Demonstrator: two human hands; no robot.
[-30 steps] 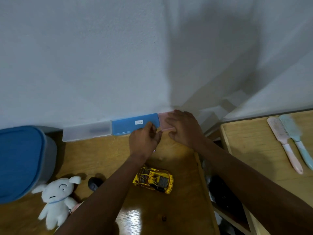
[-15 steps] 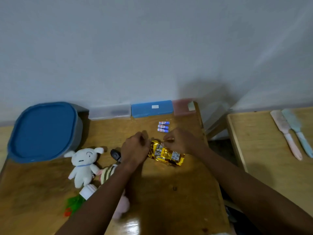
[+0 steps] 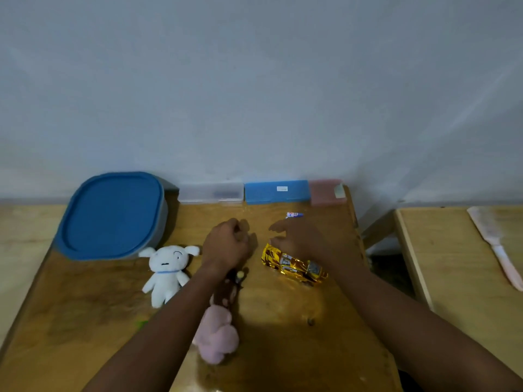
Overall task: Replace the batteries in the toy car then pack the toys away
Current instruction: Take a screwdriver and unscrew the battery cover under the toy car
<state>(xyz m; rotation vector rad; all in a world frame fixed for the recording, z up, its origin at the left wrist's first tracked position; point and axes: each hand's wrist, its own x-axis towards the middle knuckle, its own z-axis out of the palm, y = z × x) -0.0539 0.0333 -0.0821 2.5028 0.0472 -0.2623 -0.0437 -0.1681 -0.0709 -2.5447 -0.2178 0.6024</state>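
The toy car (image 3: 294,265) lies on the table (image 3: 283,349), right of centre, just near of the right hand (image 3: 300,240). Its shiny gold plastic shell looks light, stiff and slippery; it is best gripped across the flanks, away from the thin trim. The right hand's fingers spread loose above it, holding nothing. The left hand (image 3: 226,244) is clenched, possibly around something small. A battery (image 3: 294,215) lies just beyond.

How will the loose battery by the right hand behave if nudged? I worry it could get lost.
The battery looks like a small smooth cylinder lying on its side, so it would probably roll. The wooden table shows no lip, so it might run off the right edge.
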